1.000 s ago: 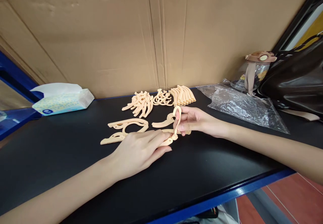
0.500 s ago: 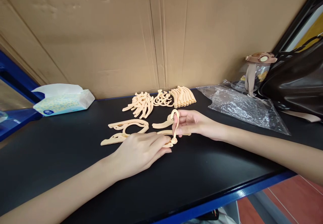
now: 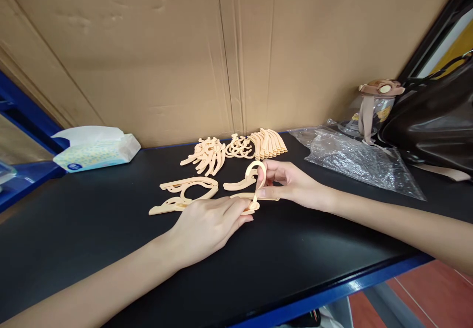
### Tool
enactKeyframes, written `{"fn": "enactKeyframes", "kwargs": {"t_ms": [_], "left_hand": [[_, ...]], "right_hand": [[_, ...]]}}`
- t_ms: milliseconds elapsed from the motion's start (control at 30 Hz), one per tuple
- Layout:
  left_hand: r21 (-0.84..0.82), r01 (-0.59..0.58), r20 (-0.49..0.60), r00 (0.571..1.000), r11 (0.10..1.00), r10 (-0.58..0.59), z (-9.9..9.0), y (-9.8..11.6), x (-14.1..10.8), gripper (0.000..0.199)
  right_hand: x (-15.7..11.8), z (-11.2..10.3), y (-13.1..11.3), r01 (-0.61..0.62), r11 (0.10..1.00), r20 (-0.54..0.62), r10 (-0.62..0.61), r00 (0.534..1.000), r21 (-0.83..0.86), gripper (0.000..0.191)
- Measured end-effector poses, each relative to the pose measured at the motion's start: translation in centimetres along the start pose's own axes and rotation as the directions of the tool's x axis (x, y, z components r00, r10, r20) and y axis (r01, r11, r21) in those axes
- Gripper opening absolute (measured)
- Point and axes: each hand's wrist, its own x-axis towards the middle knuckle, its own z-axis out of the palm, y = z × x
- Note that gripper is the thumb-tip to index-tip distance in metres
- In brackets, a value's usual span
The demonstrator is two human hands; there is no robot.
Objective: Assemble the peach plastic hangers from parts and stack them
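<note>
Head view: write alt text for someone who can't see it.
A person's right grip holds a cream hook upright, its base at the end of a cream piece in the left grip, over a black tabletop. Behind lie three groups of cream parts, between a tissue pack and a clear plastic bag.

Tissue pack [image 3: 98, 154] at far left, a white sheet [image 3: 88, 133] protruding from its top; brown cardboard [image 3: 155, 62] upright along the far edge of the black tabletop [image 3: 277, 259]; crumpled clear plastic [image 3: 354, 155] at far right; to its right, a strapped bottle [image 3: 382, 88] beside a dark bag [image 3: 436, 116]; red floor tiles [image 3: 428, 293], near right
</note>
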Motion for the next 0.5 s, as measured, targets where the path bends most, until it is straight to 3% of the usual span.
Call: {"fn": "enactKeyframes", "kwargs": {"t_ms": [267, 400, 500], "left_hand": [[-0.045, 0.05, 0.036, 0.998, 0.998, -0.048, 0.14, 0.37, 0.24, 0.018], [-0.117, 0.154, 0.092, 0.985, 0.981, -0.143, 0.02, 0.69, 0.26, 0.014], [-0.194, 0.236, 0.125, 0.969, 0.952, -0.214, -0.02, 0.82, 0.17, 0.02]], "right_hand": [[-0.25, 0.05, -0.5, 0.045, 0.995, -0.004, -0.046, 0.999, -0.089, 0.025], [-0.35, -0.01, -0.56, 0.102, 0.987, 0.019, -0.101, 0.995, -0.128, 0.047], [-0.32, 0.01, -0.57, 0.107, 0.981, 0.039, -0.102, 0.994, -0.16, 0.045]]}}
